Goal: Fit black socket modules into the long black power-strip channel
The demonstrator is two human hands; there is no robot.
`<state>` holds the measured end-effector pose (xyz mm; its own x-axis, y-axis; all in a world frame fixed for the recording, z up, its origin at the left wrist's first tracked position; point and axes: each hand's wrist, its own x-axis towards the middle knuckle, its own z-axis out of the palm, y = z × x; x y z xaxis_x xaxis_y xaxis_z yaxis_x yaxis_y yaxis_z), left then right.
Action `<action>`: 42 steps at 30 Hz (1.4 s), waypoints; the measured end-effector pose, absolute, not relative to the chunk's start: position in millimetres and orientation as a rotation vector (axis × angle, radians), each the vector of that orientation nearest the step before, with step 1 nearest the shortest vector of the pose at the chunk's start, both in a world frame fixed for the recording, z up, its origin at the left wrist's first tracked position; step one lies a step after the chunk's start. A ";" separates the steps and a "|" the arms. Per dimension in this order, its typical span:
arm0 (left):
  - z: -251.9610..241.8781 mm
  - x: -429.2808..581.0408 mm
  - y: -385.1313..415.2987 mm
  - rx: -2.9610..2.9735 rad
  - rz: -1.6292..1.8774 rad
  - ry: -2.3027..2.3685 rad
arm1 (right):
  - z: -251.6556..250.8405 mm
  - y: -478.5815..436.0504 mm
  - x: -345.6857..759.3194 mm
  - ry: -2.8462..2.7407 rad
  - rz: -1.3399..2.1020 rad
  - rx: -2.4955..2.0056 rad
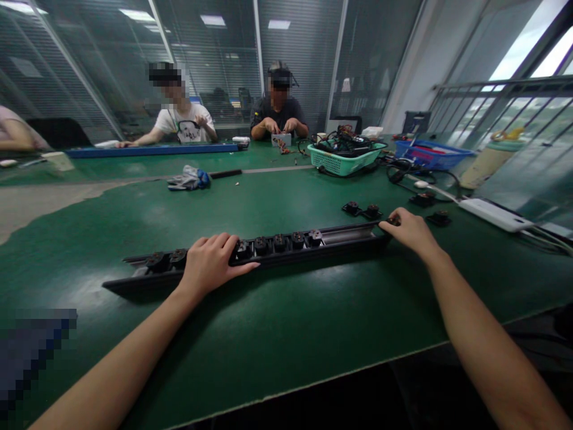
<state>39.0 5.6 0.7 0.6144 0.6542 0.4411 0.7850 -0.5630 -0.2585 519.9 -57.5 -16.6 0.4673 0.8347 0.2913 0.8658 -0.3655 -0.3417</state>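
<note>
While the black channel (340, 246) is laid lengthwise across the green desk (286, 334), hands are placed at two points along it. By the left hand (210, 260) it is gripped from above, left of its middle, with the fingers curled over it and the thumb stretched along the near wall; in this way, it seems, the channel is steadied against sliding or tipping. What is covered by the palm cannot be told. By the right hand (409, 230) a small dark piece (394, 221) appears to be pinched between thumb and fingers at the channel's right end; whether the channel is touched by it cannot be made out.

On both sides of the left hand, sockets (279, 242) are seated in a row, faces upward, presumably held in line by the two long walls. To the right of the row, a silvery inner stretch is left exposed. Just behind the channel a pair of loose sockets (372, 210) is set down, perhaps for easy reach by the right hand. Farther back, a green basket (342, 162) heaped with dark cables and some gloves (190, 178) are placed, apparently set aside from the handling.
</note>
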 end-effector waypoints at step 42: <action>-0.4 38.9 5.9 -2.402 -0.431 -1.126 | -69.3 -9.2 553.6 -1.313 0.028 -2.081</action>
<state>38.9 5.9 -0.4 0.6180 0.6406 0.4557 0.7812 -0.5655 -0.2645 553.6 -9.2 -69.3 0.4941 0.8089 0.3188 0.7948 -0.2715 -0.5428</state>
